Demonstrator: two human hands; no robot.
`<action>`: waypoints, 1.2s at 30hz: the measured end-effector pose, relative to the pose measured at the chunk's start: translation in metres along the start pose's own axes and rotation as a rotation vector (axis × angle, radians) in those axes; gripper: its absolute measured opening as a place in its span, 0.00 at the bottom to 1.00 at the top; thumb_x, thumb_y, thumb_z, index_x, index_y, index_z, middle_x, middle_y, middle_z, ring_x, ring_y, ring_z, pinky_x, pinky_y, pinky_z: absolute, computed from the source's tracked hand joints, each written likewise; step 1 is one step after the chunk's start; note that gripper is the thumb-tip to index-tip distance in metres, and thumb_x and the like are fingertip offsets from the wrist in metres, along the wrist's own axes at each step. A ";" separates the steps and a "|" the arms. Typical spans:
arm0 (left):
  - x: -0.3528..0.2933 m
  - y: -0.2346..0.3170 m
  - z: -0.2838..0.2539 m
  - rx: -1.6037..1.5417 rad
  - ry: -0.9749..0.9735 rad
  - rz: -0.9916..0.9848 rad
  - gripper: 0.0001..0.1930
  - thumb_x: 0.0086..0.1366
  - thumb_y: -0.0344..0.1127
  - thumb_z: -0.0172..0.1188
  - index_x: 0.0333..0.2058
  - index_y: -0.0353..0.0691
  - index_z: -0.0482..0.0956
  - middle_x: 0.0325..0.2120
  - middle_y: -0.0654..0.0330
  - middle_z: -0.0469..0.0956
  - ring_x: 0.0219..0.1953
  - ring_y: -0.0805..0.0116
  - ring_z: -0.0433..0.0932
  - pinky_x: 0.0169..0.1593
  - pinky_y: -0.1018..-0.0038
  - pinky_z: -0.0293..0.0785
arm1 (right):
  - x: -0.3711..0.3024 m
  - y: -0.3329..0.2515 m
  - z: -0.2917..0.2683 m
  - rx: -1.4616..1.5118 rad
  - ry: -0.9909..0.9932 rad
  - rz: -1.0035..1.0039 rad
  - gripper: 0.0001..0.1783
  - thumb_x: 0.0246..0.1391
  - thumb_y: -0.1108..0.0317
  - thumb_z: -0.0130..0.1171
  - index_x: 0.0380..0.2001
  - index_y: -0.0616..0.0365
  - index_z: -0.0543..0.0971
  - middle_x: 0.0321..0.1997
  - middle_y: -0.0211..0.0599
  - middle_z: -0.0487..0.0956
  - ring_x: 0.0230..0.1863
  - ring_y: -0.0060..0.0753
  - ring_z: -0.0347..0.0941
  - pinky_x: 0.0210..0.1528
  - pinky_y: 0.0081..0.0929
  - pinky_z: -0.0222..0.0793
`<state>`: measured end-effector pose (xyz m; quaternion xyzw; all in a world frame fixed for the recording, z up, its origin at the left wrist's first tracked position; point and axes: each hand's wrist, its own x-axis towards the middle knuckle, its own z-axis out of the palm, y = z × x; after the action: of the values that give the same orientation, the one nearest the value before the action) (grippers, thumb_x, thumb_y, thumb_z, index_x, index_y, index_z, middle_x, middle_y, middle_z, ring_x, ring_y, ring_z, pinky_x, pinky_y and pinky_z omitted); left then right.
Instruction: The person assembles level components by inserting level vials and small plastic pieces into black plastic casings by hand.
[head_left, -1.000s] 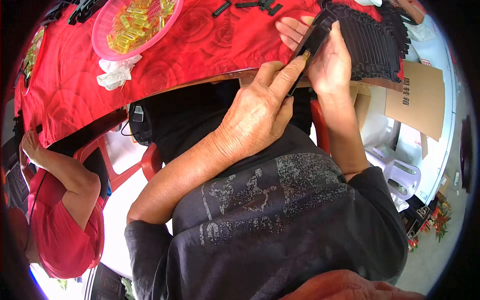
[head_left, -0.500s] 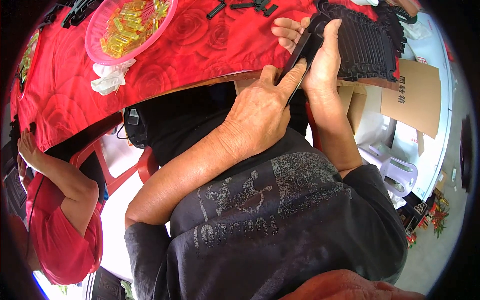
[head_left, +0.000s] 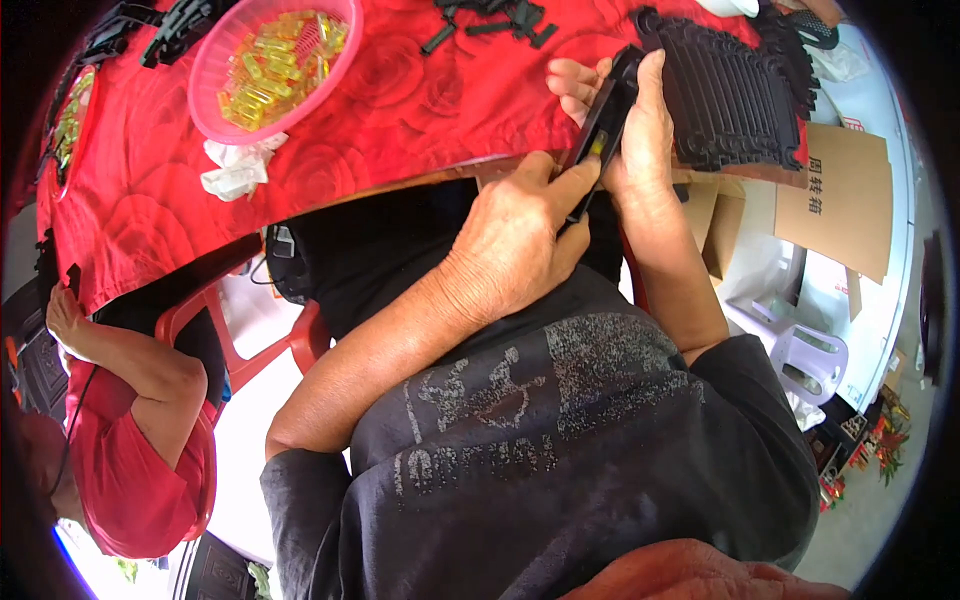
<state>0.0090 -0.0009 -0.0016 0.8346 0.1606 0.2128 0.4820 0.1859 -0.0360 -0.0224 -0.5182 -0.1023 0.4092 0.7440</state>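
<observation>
The fingers of our left hand point(head_left: 512, 242) grasp the lower end of a long black part point(head_left: 608, 108), index finger beside its yellow insert point(head_left: 598, 146); our right hand point(head_left: 643, 140) lies loosely open behind the upper half, palm supporting it. In this head view we hold the part near the table edge. We judge it could slip toward our lap if the left grip eased, since the right barely encloses it; uneven finger pressure might tilt the insert, whose seating we cannot tell.

We work at a red rose-patterned tablecloth point(head_left: 400, 135) bearing a pink basket point(head_left: 212, 72) and stacked black parts point(head_left: 720, 95). Beyond stand cardboard point(head_left: 845, 205), a lilac stool point(head_left: 822, 358) and, leftward, a red-shirted co-worker point(head_left: 140, 465).
</observation>
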 end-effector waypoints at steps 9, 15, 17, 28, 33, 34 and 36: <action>0.003 -0.003 -0.004 0.053 -0.127 -0.097 0.24 0.53 0.26 0.64 0.51 0.33 0.75 0.35 0.45 0.74 0.37 0.45 0.78 0.40 0.59 0.76 | -0.002 0.007 0.007 0.019 0.032 0.013 0.35 0.63 0.31 0.38 0.35 0.58 0.68 0.39 0.61 0.80 0.37 0.50 0.83 0.36 0.30 0.82; 0.006 -0.002 -0.003 0.043 -0.155 -0.077 0.29 0.53 0.27 0.60 0.57 0.34 0.68 0.35 0.43 0.71 0.35 0.43 0.77 0.40 0.56 0.77 | 0.000 0.007 0.003 0.044 0.007 0.020 0.34 0.63 0.32 0.37 0.34 0.58 0.68 0.39 0.61 0.80 0.37 0.50 0.83 0.36 0.31 0.83; 0.009 -0.002 -0.003 0.046 -0.184 -0.063 0.33 0.53 0.26 0.58 0.60 0.33 0.64 0.35 0.43 0.71 0.35 0.41 0.77 0.41 0.54 0.76 | 0.001 0.008 0.003 0.030 0.042 0.045 0.34 0.64 0.32 0.36 0.34 0.57 0.68 0.39 0.61 0.81 0.35 0.49 0.83 0.34 0.30 0.82; 0.021 -0.003 -0.005 0.078 -0.276 -0.169 0.38 0.52 0.28 0.60 0.64 0.37 0.61 0.36 0.42 0.72 0.38 0.39 0.76 0.43 0.54 0.75 | 0.005 0.012 0.003 -0.014 0.008 -0.007 0.34 0.64 0.32 0.36 0.34 0.55 0.69 0.37 0.56 0.81 0.22 0.27 0.75 0.23 0.20 0.69; 0.037 -0.003 -0.025 0.105 -0.306 -0.051 0.34 0.55 0.34 0.68 0.61 0.38 0.68 0.40 0.43 0.74 0.41 0.45 0.78 0.41 0.59 0.77 | 0.011 0.007 -0.004 -0.032 -0.023 0.037 0.34 0.62 0.30 0.38 0.34 0.54 0.69 0.36 0.56 0.82 0.22 0.28 0.77 0.23 0.20 0.71; 0.044 -0.008 -0.029 -0.002 -0.130 0.071 0.30 0.56 0.34 0.68 0.57 0.38 0.72 0.40 0.45 0.76 0.40 0.49 0.79 0.40 0.62 0.77 | 0.011 0.005 -0.001 -0.014 0.063 0.064 0.34 0.62 0.30 0.38 0.35 0.54 0.69 0.36 0.55 0.82 0.23 0.28 0.77 0.25 0.21 0.72; 0.062 -0.020 -0.040 0.030 0.185 0.137 0.16 0.58 0.28 0.66 0.47 0.36 0.80 0.36 0.49 0.80 0.35 0.59 0.81 0.36 0.70 0.77 | 0.017 0.011 -0.017 0.060 0.029 0.066 0.34 0.62 0.31 0.40 0.35 0.55 0.69 0.36 0.55 0.82 0.27 0.30 0.78 0.28 0.24 0.73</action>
<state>0.0409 0.0676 0.0108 0.8275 0.1500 0.3190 0.4370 0.2012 -0.0342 -0.0435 -0.5045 -0.0621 0.4289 0.7468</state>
